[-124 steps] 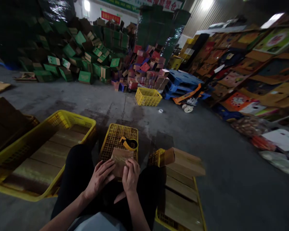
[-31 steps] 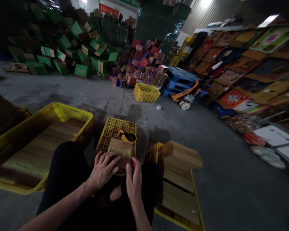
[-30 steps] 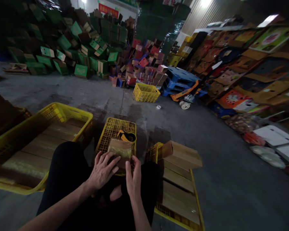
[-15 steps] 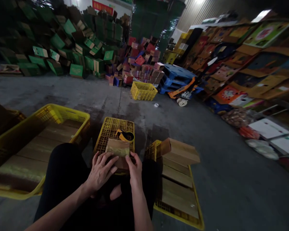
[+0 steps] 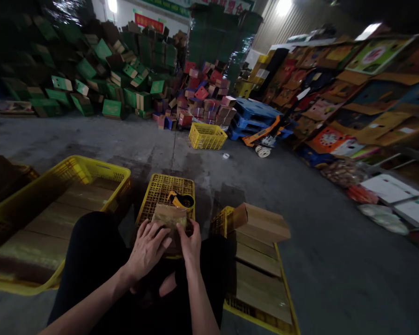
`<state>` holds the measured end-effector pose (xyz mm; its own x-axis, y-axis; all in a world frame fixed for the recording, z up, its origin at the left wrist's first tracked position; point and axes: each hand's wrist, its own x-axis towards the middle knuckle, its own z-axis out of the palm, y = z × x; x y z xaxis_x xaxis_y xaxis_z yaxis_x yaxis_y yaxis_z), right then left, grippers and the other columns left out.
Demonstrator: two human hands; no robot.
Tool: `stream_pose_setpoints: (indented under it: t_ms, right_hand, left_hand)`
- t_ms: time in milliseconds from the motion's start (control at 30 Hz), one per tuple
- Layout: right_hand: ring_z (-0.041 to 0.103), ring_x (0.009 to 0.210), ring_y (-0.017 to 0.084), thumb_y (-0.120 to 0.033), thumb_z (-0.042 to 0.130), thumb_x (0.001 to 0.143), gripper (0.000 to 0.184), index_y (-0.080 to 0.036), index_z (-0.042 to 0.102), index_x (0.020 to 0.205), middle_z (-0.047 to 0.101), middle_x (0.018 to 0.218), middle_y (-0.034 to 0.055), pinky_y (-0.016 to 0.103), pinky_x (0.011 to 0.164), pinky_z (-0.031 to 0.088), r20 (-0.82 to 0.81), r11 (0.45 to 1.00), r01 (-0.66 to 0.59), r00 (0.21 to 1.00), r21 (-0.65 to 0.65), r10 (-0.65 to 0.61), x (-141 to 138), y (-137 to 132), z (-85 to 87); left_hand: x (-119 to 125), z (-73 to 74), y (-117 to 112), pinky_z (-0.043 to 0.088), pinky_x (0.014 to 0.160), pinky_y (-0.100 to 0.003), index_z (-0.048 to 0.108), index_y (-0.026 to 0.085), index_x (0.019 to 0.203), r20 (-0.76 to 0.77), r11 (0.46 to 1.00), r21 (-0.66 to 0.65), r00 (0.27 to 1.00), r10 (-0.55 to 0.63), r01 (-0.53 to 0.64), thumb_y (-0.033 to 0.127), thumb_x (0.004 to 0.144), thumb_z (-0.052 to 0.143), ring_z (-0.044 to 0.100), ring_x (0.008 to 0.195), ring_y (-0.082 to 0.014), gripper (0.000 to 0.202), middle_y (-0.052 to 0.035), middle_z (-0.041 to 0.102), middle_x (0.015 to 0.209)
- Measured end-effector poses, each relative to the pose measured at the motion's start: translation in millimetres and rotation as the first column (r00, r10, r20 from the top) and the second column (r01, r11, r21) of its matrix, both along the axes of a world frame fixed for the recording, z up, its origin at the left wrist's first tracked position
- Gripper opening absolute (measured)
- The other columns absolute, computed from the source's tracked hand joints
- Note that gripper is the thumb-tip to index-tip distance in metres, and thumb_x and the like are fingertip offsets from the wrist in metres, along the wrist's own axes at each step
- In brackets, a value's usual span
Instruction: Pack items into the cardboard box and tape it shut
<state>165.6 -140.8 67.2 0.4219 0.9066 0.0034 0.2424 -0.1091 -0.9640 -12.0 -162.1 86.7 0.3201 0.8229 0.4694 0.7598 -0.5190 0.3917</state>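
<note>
A small cardboard box [image 5: 170,214] with shiny clear tape across it sits on an upturned yellow crate [image 5: 152,190] between my knees. My left hand [image 5: 149,244] rests on the box's left part, fingers spread and slightly bent. My right hand [image 5: 190,242] is at its right edge, thumb on the taped top and fingers along the side. A tape dispenser [image 5: 180,199], yellow and black, lies on the crate just beyond the box. The hands cover the near part of the box.
On my left a big yellow crate [image 5: 120,173] holds flat-lying cardboard boxes. To my right another yellow crate [image 5: 289,288] holds boxes, with one cardboard box [image 5: 261,222] tilted on top. Farther off are a yellow basket [image 5: 207,136], a pallet jack [image 5: 265,135] and stacked blue pallets [image 5: 254,110].
My right hand has shifted slightly left, its thumb farther over the taped top. My left hand stays on the box. The camera view has tilted up a little.
</note>
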Motion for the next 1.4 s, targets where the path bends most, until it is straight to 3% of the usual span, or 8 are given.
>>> stream_pose_setpoints:
  t_ms: [100,267,467,700,833,1067,1200,1400]
  right_hand:
    - [0.068,0.099,0.026,-0.057,0.068,0.080,0.048,-0.019,0.070,0.109,0.074,0.105,0.0086,0.037,0.090,0.052,0.055,1.000,-0.013,0.998,0.012,0.013,-1,3,1.7]
    - [0.066,0.101,0.026,-0.059,0.057,0.089,0.043,-0.020,0.071,0.103,0.073,0.104,0.0089,0.038,0.094,0.049,0.149,0.996,-0.018,0.989,0.088,0.004,1,-4,3.1]
    - [0.066,0.096,0.025,-0.063,0.043,0.096,0.050,-0.021,0.070,0.095,0.072,0.099,0.0095,0.037,0.091,0.049,0.202,0.996,-0.027,0.979,0.088,0.009,2,-1,5.3]
    - [0.064,0.072,0.022,-0.061,0.067,0.080,0.040,-0.022,0.069,0.080,0.073,0.079,0.0036,0.031,0.067,0.048,0.138,0.997,-0.056,0.988,-0.055,0.063,11,24,19.3]
    - [0.061,0.072,0.020,-0.059,0.062,0.082,0.039,-0.022,0.064,0.071,0.070,0.073,0.0004,0.028,0.067,0.045,0.113,0.998,-0.056,0.992,-0.014,0.057,12,28,18.1]
    - [0.059,0.074,0.020,-0.062,0.052,0.088,0.043,-0.023,0.062,0.073,0.068,0.074,0.0016,0.030,0.073,0.046,0.141,0.999,0.029,0.989,0.043,-0.035,6,24,7.4]
    - [0.064,0.084,0.023,-0.064,0.055,0.085,0.046,-0.021,0.069,0.083,0.074,0.087,0.0060,0.032,0.077,0.050,0.019,0.998,0.061,0.998,0.025,-0.062,8,25,-0.3]
    - [0.068,0.085,0.023,-0.063,0.065,0.079,0.047,-0.018,0.070,0.091,0.075,0.089,0.0057,0.033,0.077,0.054,-0.202,1.000,-0.010,0.979,0.003,0.011,8,22,-2.7]
  left_hand:
    - [13,7.4,6,0.042,0.113,-0.047,0.059,0.023,0.134,-0.036,0.999,0.011,0.998,-0.051,0.051,0.032,0.102,0.048,0.056,0.129,-0.0258,0.035,-0.0090,0.060,0.139]
    - [26,6.8,7,0.037,0.117,-0.051,0.041,0.022,0.154,-0.187,0.995,0.042,0.979,-0.078,0.087,0.040,0.102,0.049,0.039,0.147,-0.0308,0.056,-0.0116,0.042,0.160]
    - [26,7.4,7,0.035,0.119,-0.050,0.039,0.020,0.156,-0.191,0.995,0.048,0.979,-0.074,0.085,0.044,0.102,0.050,0.038,0.148,-0.0302,0.060,-0.0109,0.043,0.159]
    - [26,11.0,8,0.032,0.121,-0.051,0.035,0.020,0.158,-0.163,0.997,0.031,0.984,-0.070,0.076,0.037,0.102,0.049,0.039,0.147,-0.0291,0.061,-0.0107,0.044,0.158]
    - [29,10.6,6,0.034,0.120,-0.051,0.034,0.019,0.158,-0.160,0.997,0.034,0.985,-0.066,0.073,0.038,0.101,0.049,0.039,0.147,-0.0301,0.062,-0.0110,0.042,0.159]
    - [31,10.4,4,0.033,0.120,-0.052,0.036,0.015,0.157,-0.166,0.999,0.018,0.986,-0.033,0.037,0.041,0.099,0.052,0.038,0.148,-0.0317,0.065,-0.0130,0.042,0.159]
    - [28,13.1,6,0.033,0.120,-0.049,0.037,0.017,0.157,-0.140,0.999,0.024,0.989,-0.039,0.043,0.039,0.099,0.053,0.040,0.147,-0.0294,0.063,-0.0122,0.044,0.158]
    - [28,13.7,4,0.032,0.120,-0.049,0.040,0.019,0.155,-0.126,0.999,0.031,0.991,-0.033,0.037,0.038,0.099,0.052,0.041,0.146,-0.0295,0.060,-0.0116,0.045,0.157]
